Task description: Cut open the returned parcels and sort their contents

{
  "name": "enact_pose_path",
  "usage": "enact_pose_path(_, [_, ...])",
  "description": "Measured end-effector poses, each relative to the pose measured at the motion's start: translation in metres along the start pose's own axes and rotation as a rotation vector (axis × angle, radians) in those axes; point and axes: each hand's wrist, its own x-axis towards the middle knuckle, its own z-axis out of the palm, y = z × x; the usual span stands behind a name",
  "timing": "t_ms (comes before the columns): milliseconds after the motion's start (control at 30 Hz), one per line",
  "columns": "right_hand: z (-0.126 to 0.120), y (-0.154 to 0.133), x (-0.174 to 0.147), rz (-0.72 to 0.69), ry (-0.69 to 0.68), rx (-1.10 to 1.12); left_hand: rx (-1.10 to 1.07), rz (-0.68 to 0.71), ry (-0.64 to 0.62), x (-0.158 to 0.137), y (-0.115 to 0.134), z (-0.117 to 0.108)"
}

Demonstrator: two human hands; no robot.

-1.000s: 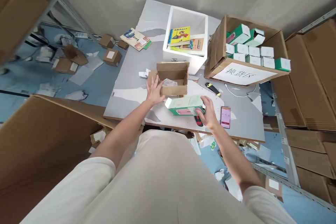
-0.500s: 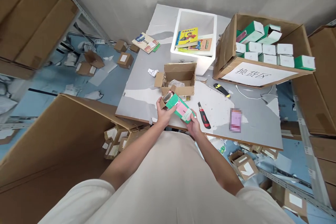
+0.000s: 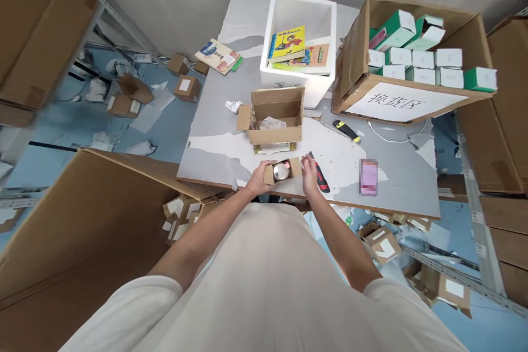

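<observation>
At the table's front edge, my left hand (image 3: 258,177) grips a small product box (image 3: 269,175) by its left side. Its open end faces up with brown flaps spread, showing a round, shiny metal top (image 3: 281,171) inside. The box's green and pink sides are hidden from this angle. My right hand (image 3: 309,175) is just right of the box, apart from it, fingers extended. Close beside that hand lies a red and black utility knife (image 3: 322,179). Behind the box stands an open cardboard carton (image 3: 274,136) with crumpled wrapping (image 3: 272,123) inside.
A white foam bin (image 3: 299,78) holds books. To its right, a large carton (image 3: 350,69) contains several green and white boxes (image 3: 398,27). A yellow and black utility knife (image 3: 346,131) and a pixelated pink object (image 3: 368,177) lie on the table. A large open carton (image 3: 103,220) stands at left.
The green and pink box has turned from lying slanted to having its open end upward. My right hand has let go of its lower end and moved beside it.
</observation>
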Motion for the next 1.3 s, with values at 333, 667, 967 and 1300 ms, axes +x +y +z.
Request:
enact_pose_path(333, [0.028,-0.102,-0.043,-0.469,-0.565,-1.281,0.043,-0.168,0.130,-0.014,-0.008,-0.004])
enact_pose_path(667, [0.071,-0.114,-0.029,-0.332,-0.594,-1.517,0.021,-0.174,0.145,-0.019,-0.011,0.001])
enact_pose_path(967, [0.027,-0.164,-0.027,-0.684,-0.503,-1.332,0.033,-0.223,0.163,-0.015,-0.011,0.002])
enact_pose_path(1300, [-0.010,-0.233,-0.002,-0.944,-0.245,-0.898,0.117,0.006,0.336,-0.020,0.014,-0.004])
